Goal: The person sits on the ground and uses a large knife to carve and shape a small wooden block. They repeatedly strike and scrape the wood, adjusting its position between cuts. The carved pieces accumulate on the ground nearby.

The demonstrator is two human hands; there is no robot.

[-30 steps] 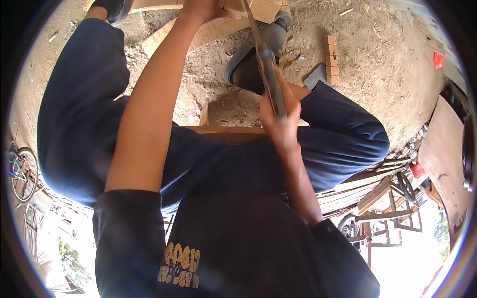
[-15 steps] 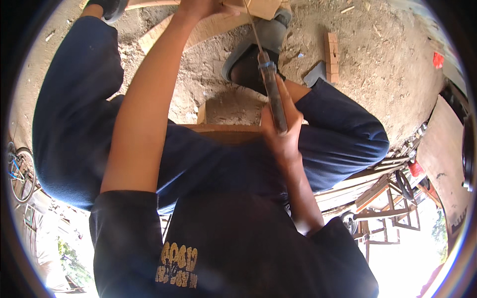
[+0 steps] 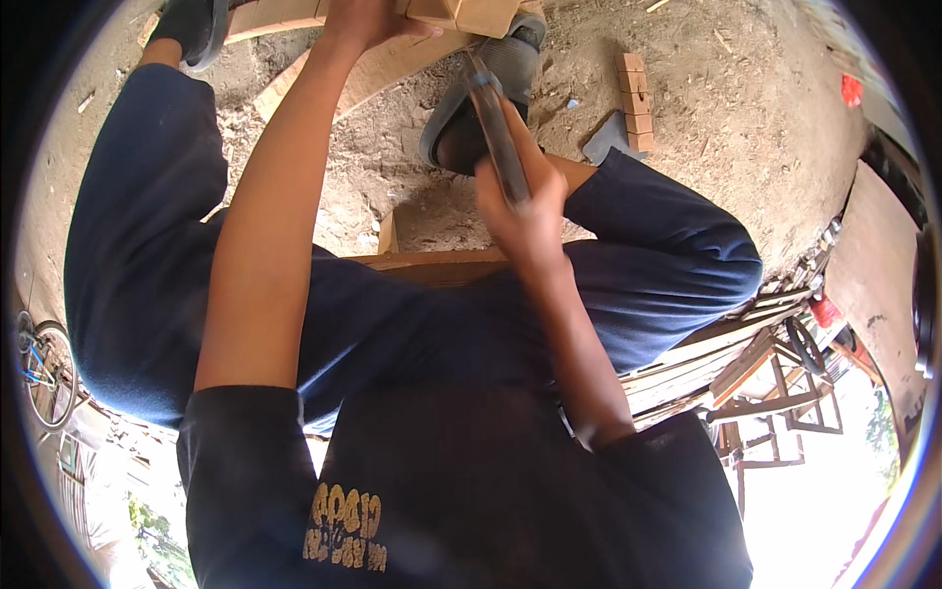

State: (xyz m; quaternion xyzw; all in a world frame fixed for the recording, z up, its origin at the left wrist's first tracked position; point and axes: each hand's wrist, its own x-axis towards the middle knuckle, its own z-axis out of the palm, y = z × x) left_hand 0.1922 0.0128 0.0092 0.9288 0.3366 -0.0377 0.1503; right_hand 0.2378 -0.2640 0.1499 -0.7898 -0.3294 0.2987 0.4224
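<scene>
At the top edge, my left hand (image 3: 371, 22) is against a pale wooden block (image 3: 486, 16), thumb stretched along its near side; the other fingers are partly cut off by the frame. My right hand (image 3: 525, 201) is wrapped round the dark handle of a hand saw (image 3: 502, 147), which has a bluish collar. Its thin blade appears nearly edge-on, pointing up to the block; I cannot make out teeth, and most of the blade is out of sight. A wide pale board (image 3: 378, 74) lies on the ground below my left hand.
My sandalled foot (image 3: 481, 98) is just beyond the saw. A notched reddish wood strip (image 3: 635, 103) and a grey flat piece (image 3: 606, 137) lie on the dirt to the right. A wooden seat edge (image 3: 432, 260) shows between my thighs. A bicycle (image 3: 47, 378) stands far left.
My right hand has moved the saw up and left toward the block, and less of its blade shows. The left hand stays at the block; the whole view has shifted slightly.
</scene>
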